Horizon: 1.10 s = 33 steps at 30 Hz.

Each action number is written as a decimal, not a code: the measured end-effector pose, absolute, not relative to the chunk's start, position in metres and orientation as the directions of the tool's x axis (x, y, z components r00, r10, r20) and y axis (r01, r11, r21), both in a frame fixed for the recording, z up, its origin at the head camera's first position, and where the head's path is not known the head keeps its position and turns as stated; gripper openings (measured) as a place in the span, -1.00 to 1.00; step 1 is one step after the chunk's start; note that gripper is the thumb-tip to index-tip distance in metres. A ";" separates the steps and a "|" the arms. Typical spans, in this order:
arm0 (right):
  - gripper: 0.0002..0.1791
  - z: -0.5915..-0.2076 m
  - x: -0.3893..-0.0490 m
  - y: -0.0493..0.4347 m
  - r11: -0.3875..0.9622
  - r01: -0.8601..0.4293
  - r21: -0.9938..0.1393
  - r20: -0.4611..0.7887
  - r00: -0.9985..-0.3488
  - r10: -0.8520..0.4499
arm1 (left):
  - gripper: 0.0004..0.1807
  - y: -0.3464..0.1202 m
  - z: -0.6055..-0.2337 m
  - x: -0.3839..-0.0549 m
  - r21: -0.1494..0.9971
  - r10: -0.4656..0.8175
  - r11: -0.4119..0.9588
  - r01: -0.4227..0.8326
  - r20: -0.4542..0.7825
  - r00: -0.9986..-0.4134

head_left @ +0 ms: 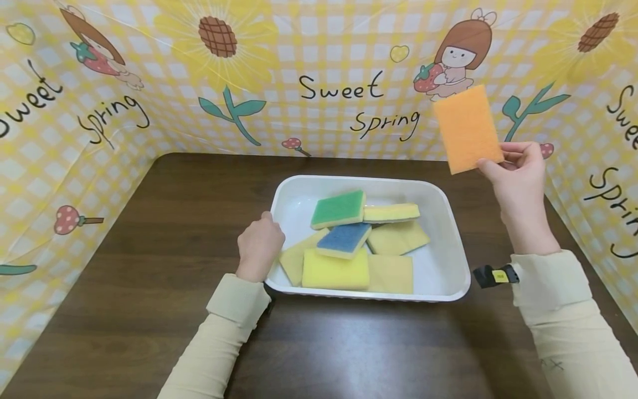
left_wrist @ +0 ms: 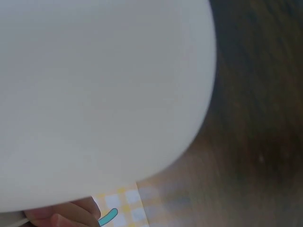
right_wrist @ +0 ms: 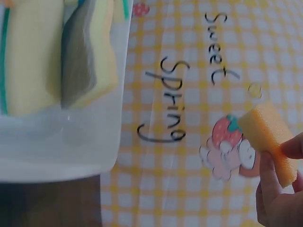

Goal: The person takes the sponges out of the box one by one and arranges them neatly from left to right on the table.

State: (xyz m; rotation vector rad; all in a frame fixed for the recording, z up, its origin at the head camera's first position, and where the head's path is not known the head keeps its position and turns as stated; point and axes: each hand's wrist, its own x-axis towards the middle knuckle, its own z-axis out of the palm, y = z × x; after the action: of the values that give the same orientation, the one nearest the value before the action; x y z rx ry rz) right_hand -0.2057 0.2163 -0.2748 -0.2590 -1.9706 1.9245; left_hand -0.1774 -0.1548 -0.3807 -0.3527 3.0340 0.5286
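Observation:
Over the back right of the table, my right hand (head_left: 523,191) pinches an orange sponge (head_left: 467,130) by its lower right corner, its broad face toward the head camera. In the right wrist view, thumb and fingers squeeze that sponge (right_wrist: 270,139) from both sides. My left hand (head_left: 261,246) grips the left edge of a white plastic tray (head_left: 454,249); its fingers (left_wrist: 71,215) show past the tray wall in the left wrist view. Inside the tray lie a green-faced sponge (head_left: 339,209), a blue-faced sponge (head_left: 344,239), a bright yellow sponge (head_left: 335,269) and several pale yellow ones.
The tray stands on a dark wooden table (head_left: 124,249). A yellow checked cloth (head_left: 339,50) printed with flowers and lettering hangs behind it and along both sides. A black strap (head_left: 495,275) sticks out at the right cuff.

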 end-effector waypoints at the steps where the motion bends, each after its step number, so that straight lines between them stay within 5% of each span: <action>1: -0.60 -0.276 -0.208 0.221 0.041 -0.115 -0.992 0.122 -0.909 0.399 | -0.68 -0.155 -0.381 -0.177 0.327 -0.216 0.916 -0.230 -0.081 -0.973; 8: -0.61 -0.290 -0.224 0.244 0.034 -0.009 -0.999 0.023 -0.890 0.456 | -0.68 -0.154 -0.380 -0.177 0.314 -0.220 0.920 -0.236 -0.086 -0.972; 25: -0.70 -0.334 -0.255 0.259 0.336 0.314 -0.888 -0.128 -0.870 0.476 | -0.68 -0.154 -0.381 -0.178 0.319 -0.221 0.917 -0.240 -0.095 -0.971; 33: -0.75 -0.353 -0.257 0.262 0.300 0.358 -0.884 -0.199 -0.870 0.451 | -0.67 -0.155 -0.381 -0.178 0.316 -0.227 0.916 -0.248 -0.104 -0.968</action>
State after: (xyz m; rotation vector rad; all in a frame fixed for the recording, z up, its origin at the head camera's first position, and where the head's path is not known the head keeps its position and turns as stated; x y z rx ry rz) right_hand -0.2571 0.2621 -0.3526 -0.7680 -2.4615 1.6372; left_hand -0.1777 -0.1548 -0.3805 -0.3737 3.0108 0.5104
